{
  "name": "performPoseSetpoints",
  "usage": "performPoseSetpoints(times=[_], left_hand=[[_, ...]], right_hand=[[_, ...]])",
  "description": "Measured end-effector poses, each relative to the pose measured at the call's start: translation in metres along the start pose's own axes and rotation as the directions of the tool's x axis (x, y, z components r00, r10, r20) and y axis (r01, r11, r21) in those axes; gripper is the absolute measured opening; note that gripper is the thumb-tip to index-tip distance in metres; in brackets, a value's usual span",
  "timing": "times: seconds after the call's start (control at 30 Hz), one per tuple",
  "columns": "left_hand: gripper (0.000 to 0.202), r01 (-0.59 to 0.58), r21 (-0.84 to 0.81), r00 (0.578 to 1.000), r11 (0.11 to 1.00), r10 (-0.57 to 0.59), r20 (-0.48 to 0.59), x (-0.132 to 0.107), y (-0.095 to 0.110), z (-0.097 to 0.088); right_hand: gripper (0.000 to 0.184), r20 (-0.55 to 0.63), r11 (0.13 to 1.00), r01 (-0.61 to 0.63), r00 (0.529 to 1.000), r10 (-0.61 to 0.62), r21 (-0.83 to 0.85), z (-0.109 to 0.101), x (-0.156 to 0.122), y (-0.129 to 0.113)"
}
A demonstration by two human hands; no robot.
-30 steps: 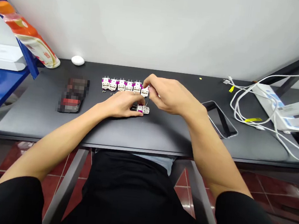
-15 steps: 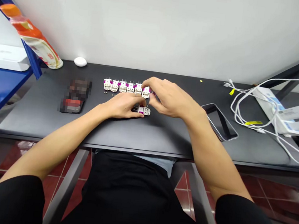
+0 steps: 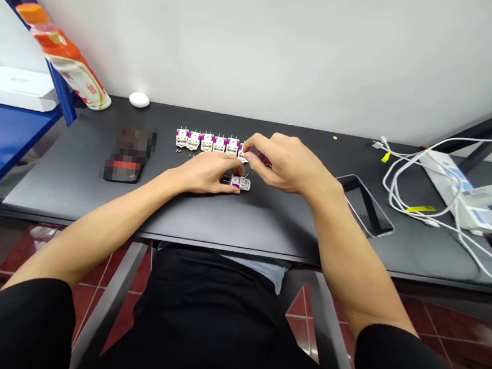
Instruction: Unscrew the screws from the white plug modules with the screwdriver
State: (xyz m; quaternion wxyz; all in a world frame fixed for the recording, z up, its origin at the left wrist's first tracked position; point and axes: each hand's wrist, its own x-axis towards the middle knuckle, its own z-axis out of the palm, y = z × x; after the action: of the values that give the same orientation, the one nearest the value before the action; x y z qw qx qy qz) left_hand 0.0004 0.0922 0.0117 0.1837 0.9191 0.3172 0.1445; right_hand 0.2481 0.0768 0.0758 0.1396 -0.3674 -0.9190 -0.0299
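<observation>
My left hand [image 3: 212, 173] lies low on the desk. Its thumb and fingers pinch a small white and purple plug part [image 3: 240, 183], whose thin metal pins point left under the fingers. Above and to the right, my right hand [image 3: 288, 162] is closed on a screwdriver [image 3: 248, 173]; its thin shaft slants down to the plug part, and the handle is mostly hidden by the fingers. Behind both hands stands a row of several similar white and purple plug parts [image 3: 207, 141], pins upward. The rightmost is partly covered by my right hand. Tiny screws [image 3: 179, 151] lie before the row.
A partly blurred dark phone-like object [image 3: 123, 173] and a white oval object [image 3: 139, 100] are at left, near an orange-capped bottle [image 3: 71, 64]. To the right lie a phone [image 3: 365, 207], tangled white cables [image 3: 391, 177] and a power strip [image 3: 458, 191]. The desk's front edge [image 3: 230, 246] runs close to me.
The view has shifted slightly, so the desk items appear a little to the right. My right hand has turned a little around the screwdriver; my left hand keeps its pinch on the plug part.
</observation>
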Motion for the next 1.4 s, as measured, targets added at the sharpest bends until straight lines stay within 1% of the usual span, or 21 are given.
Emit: performPoseSetpoints(times=[0.13, 0.43, 0.63, 0.7, 0.77, 0.83, 0.87, 0.9, 0.97, 1.03, 1.07, 1.13, 1.2, 1.27, 1.3, 1.33, 1.4], left_hand=[[0.034, -0.005, 0.018, 1.000, 1.000, 0.005, 0.006, -0.0001, 0.0004, -0.0001], [0.037, 0.006, 0.034, 1.000, 0.999, -0.007, 0.017, 0.0002, 0.0008, -0.0013], [0.037, -0.003, 0.042, 1.000, 0.999, 0.002, 0.021, -0.0008, 0.0009, -0.0019], [0.036, -0.004, 0.050, 1.000, 0.999, 0.003, 0.023, -0.0012, 0.0012, -0.0023], [0.036, 0.000, 0.059, 1.000, 0.998, -0.001, 0.029, -0.0011, 0.0012, -0.0024], [0.036, 0.000, 0.066, 1.000, 0.998, -0.002, 0.030, -0.0007, 0.0010, -0.0022], [0.036, -0.003, 0.069, 1.000, 0.998, 0.001, 0.029, -0.0006, 0.0008, -0.0021], [0.036, -0.006, 0.072, 1.000, 0.997, 0.004, 0.026, -0.0005, 0.0007, -0.0020], [0.037, -0.011, 0.074, 1.000, 0.997, 0.010, 0.024, -0.0006, 0.0004, -0.0021], [0.037, -0.014, 0.071, 1.000, 0.997, 0.012, 0.029, -0.0009, 0.0002, -0.0024], [0.037, -0.015, 0.067, 0.999, 0.998, 0.013, 0.031, -0.0009, 0.0001, -0.0026], [0.037, -0.014, 0.062, 0.999, 0.998, 0.012, 0.033, -0.0008, 0.0001, -0.0029], [0.038, -0.009, 0.064, 0.999, 0.998, 0.007, 0.034, -0.0005, 0.0003, -0.0032], [0.038, -0.004, 0.072, 0.999, 0.997, 0.001, 0.037, -0.0001, 0.0007, -0.0034], [0.039, -0.004, 0.077, 0.999, 0.997, 0.001, 0.038, 0.0000, 0.0009, -0.0035], [0.039, -0.006, 0.081, 0.999, 0.997, 0.003, 0.039, 0.0000, 0.0009, -0.0035], [0.040, -0.013, 0.084, 0.999, 0.996, 0.010, 0.037, -0.0002, 0.0007, -0.0033]], right_hand=[[0.038, -0.003, 1.000, 0.018, 1.000, -0.018, 0.019, -0.0002, 0.0014, -0.0003], [0.036, -0.037, 0.993, 0.089, 0.996, -0.086, 0.078, 0.0024, 0.0005, 0.0015], [0.035, -0.010, 1.000, -0.003, 1.000, 0.003, 0.019, 0.0033, 0.0012, 0.0018], [0.034, -0.031, 0.999, 0.021, 0.999, -0.020, 0.034, 0.0048, 0.0010, 0.0030], [0.033, -0.064, 0.996, 0.077, 0.995, -0.074, 0.048, 0.0054, 0.0004, 0.0044], [0.033, -0.084, 0.992, 0.122, 0.989, -0.119, 0.031, 0.0048, -0.0002, 0.0047], [0.033, -0.084, 0.992, 0.126, 0.989, -0.125, 0.013, 0.0040, -0.0002, 0.0042], [0.033, -0.076, 0.993, 0.117, 0.990, -0.117, -0.007, 0.0031, -0.0002, 0.0033], [0.034, -0.046, 0.998, 0.057, 0.997, -0.059, -0.038, 0.0013, 0.0002, 0.0011], [0.036, -0.021, 0.999, -0.009, 1.000, 0.008, -0.038, 0.0003, 0.0006, -0.0006], [0.037, -0.017, 0.999, -0.023, 1.000, 0.023, -0.023, 0.0002, 0.0007, -0.0010], [0.037, -0.037, 1.000, 0.006, 0.999, -0.005, 0.022, 0.0004, 0.0005, -0.0007], [0.037, -0.068, 0.995, 0.086, 0.994, -0.082, 0.056, 0.0005, 0.0001, 0.0002], [0.037, -0.081, 0.988, 0.148, 0.986, -0.144, 0.049, 0.0004, -0.0001, 0.0005], [0.036, -0.077, 0.988, 0.153, 0.986, -0.150, 0.035, 0.0002, 0.0000, 0.0003], [0.035, -0.065, 0.991, 0.136, 0.989, -0.135, 0.017, -0.0001, 0.0002, 0.0000], [0.036, -0.031, 0.998, 0.066, 0.997, -0.067, -0.016, -0.0002, 0.0006, -0.0006]])
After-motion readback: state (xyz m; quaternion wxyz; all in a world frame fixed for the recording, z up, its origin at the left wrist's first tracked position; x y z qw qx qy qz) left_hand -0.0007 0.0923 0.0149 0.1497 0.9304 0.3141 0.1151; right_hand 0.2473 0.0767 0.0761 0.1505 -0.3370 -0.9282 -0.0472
